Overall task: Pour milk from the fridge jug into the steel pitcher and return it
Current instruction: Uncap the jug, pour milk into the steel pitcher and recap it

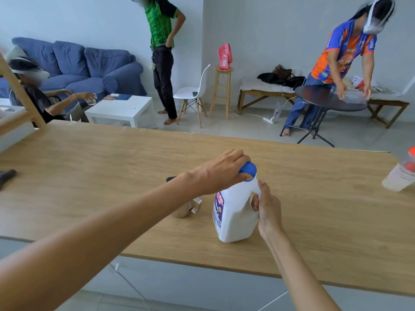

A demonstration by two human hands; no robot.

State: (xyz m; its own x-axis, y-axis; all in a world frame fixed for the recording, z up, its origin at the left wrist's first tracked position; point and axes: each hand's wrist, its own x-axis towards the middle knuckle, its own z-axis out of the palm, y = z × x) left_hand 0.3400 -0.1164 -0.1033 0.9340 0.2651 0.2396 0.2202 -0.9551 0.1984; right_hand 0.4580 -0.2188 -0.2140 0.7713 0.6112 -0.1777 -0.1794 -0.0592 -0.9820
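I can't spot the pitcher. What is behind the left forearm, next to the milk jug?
A steel pitcher stands on the wooden counter, left of the milk jug. The left forearm covers most of it; its inside cannot be seen.

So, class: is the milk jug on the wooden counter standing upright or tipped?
Upright. The milk jug stands on its base on the counter, blue cap uppermost.

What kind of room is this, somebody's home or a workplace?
Most likely a home's open living area: a blue sofa, a white coffee table and a wooden counter where a milk jug stands. The headsets on the other people suggest a recording session.
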